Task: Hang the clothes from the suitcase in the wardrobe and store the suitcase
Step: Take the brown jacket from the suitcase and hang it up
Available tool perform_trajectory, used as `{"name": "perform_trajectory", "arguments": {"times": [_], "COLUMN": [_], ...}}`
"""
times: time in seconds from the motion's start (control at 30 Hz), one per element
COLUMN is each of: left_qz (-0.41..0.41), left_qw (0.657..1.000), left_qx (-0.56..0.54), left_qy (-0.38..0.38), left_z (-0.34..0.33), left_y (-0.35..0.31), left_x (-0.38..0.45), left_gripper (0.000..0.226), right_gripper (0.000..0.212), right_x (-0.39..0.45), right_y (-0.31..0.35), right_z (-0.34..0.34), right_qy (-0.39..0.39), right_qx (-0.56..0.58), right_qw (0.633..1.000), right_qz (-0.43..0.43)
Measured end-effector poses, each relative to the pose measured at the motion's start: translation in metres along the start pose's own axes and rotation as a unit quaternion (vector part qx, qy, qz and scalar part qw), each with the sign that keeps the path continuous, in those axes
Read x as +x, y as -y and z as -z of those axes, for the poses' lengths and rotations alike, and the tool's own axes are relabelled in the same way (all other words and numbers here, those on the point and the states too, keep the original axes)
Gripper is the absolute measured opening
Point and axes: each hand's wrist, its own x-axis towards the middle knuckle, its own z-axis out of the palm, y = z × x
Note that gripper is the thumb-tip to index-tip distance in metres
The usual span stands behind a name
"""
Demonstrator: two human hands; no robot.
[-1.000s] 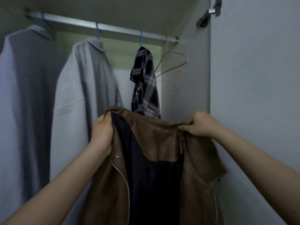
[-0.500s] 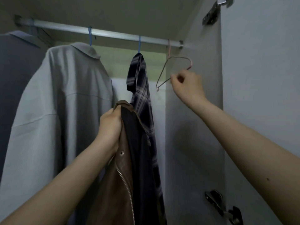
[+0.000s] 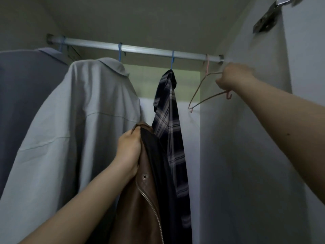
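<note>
The left hand is clenched round the collar edge of a brown leather jacket with a metal zip and dark lining, which hangs low in front of the wardrobe's shirts. The jacket looks heavy and limp (bunching below the fist), so the collar and shoulders are the sound hold. The right hand grips the empty pink wire hanger, hooked on the metal rail.
</note>
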Motion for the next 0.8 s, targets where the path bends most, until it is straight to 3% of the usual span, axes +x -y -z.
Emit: {"name": "perform_trajectory", "arguments": {"times": [0.13, 0.4, 0.8], "left_qz": [-0.009, -0.022, -0.036], "left_qw": [1.000, 0.999, 0.991], "left_qx": [-0.012, 0.010, 0.096], "left_qy": [-0.015, -0.028, -0.083], "left_z": [0.025, 0.050, 0.068], "left_y": [0.001, 0.007, 0.023], "left_x": [0.017, 0.036, 0.021], "left_gripper": [0.021, 0.024, 0.021], "right_gripper": [0.034, 0.031, 0.032], "right_x": [0.018, 0.020, -0.020], "right_y": [0.005, 0.010, -0.020], "right_z": [-0.012, -0.021, -0.021], "right_qy": [0.028, -0.067, -0.025], "right_qx": [0.012, 0.175, 0.207], "right_qw": [0.999, 0.981, 0.973], "right_qz": [0.014, -0.053, -0.099]}}
